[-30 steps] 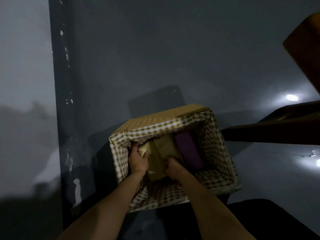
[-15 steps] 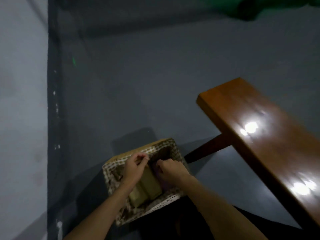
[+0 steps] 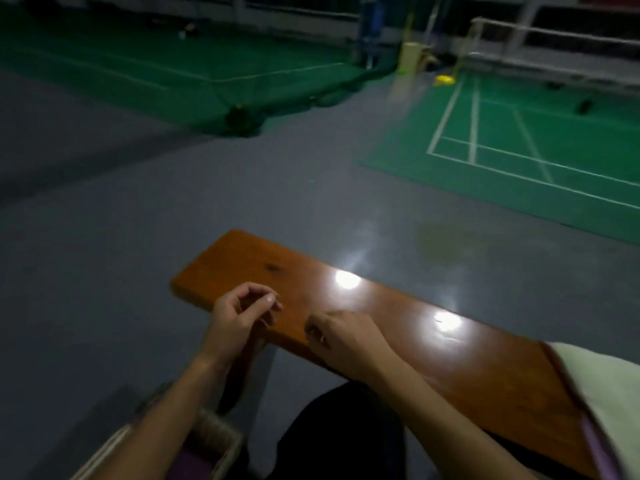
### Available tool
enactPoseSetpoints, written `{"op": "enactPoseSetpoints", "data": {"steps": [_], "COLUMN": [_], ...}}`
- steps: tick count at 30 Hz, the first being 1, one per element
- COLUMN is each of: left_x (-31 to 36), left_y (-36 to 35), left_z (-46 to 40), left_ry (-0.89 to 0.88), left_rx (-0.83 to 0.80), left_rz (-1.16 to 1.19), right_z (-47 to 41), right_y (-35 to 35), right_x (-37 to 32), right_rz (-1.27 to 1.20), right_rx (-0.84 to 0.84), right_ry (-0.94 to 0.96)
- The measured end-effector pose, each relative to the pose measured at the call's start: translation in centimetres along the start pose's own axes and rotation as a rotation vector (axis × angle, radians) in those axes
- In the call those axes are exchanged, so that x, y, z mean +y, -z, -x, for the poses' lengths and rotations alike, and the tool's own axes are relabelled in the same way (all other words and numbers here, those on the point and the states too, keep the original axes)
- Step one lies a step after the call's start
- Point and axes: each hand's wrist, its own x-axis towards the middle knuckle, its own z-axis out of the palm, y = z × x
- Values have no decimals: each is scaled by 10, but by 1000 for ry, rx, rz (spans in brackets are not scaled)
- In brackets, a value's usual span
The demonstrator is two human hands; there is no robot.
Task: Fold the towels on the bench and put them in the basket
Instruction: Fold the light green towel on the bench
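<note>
A brown wooden bench [image 3: 408, 327] runs from the middle of the view to the lower right. A pale towel [image 3: 602, 386] with a purple edge lies on its right end, cut off by the frame. My left hand [image 3: 239, 317] hovers over the bench's near left corner with fingers loosely curled, holding nothing. My right hand [image 3: 343, 334] is above the bench's front edge, fingers loosely bent and empty. The basket [image 3: 214, 434] sits on the floor at the bottom left, partly hidden by my left forearm, with a purple towel [image 3: 194, 462] showing inside.
Grey floor surrounds the bench. Green badminton courts [image 3: 519, 140] with white lines lie at the back and right, with a net base [image 3: 239, 116] at the back. My dark-clothed knee [image 3: 339, 434] is at the bottom centre.
Both hands have come out of the basket and risen over the bench, empty. The view has swung up from the basket to the bench and the courts.
</note>
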Motion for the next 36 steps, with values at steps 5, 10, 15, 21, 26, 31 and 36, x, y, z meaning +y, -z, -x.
{"op": "enactPoseSetpoints", "data": {"steps": [5,10,15,21,26,31,36], "left_x": [23,12,-10,-47,-71,-89,-89], "left_y": [-124,-241,-349,-454,-514,-549,-561], "left_z": [-17,-14,4,45,77,98,100], "left_ry": [-55,-102,-152,-163,-97,-11,-17], "left_rx": [-300,-583,-773,-906,-942,-826,-807], "left_rz": [-55,-217,-356,-453,-512,-623,-671], "right_z": [103,210,293,364,397,408,411], "right_y": [36,40,46,47,37,26,21], "right_x": [83,149,200,250,275,289,297], "right_rz": [-56,-49,-29,22,-71,-75,-85], "right_rx": [116,177,166,110,134,109,96], "right_ry": [-325,-617,-890,-1132,-1242,-1327,-1360]}}
